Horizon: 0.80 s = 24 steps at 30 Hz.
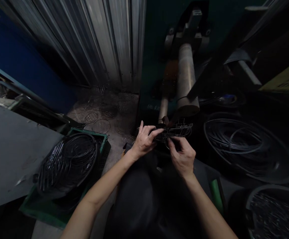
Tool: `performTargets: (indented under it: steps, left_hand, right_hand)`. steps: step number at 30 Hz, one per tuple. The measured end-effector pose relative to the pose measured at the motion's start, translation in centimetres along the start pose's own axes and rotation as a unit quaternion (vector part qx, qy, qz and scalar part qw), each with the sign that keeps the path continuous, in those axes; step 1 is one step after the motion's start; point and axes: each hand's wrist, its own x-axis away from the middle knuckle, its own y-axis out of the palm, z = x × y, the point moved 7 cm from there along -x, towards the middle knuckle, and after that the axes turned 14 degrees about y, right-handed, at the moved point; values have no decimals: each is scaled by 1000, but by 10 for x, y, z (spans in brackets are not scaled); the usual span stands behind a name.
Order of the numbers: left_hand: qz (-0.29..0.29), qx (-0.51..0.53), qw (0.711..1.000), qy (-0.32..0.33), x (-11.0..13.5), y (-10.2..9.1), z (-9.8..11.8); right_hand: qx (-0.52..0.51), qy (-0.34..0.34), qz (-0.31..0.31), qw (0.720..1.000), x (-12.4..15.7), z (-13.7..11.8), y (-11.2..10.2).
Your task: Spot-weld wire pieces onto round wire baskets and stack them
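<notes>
A dark wire frame (184,130), built like a small round wire basket or grid, sits in front of me below a machine's metal cylinders. My left hand (145,138) grips its left side, with the thumb and fingers around the wires. At the near edge, my right hand (182,154) pinches at the frame with thumb and fingertips; a small curved wire shows by them, though its exact shape is unclear. The thick cylinder (187,79) and the thinner rod (163,108) of the machine end just above the frame, and I cannot tell whether they touch it.
To the left, a green crate (104,146) carries a round black tub (94,166) of bent wire pieces. On the right stand a wide basin (234,166) of wire rings and a bucket (250,205) of small metal parts. Wire scraps litter the floor (102,113) by the corrugated wall (109,43).
</notes>
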Motion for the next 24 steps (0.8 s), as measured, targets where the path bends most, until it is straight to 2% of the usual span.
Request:
performTargets:
  steps: [13, 18, 24]
  left_hand:
    - [-39, 14, 999, -25, -6, 9, -12]
    - [-40, 10, 999, -18, -7, 6, -11]
    - [-42, 9, 999, -18, -7, 5, -12]
  right_hand:
    - [11, 22, -7, 1000, -8, 5, 6]
    - [4, 9, -1, 1000, -8, 2, 6]
    - [11, 25, -11, 1000, -7, 6, 7]
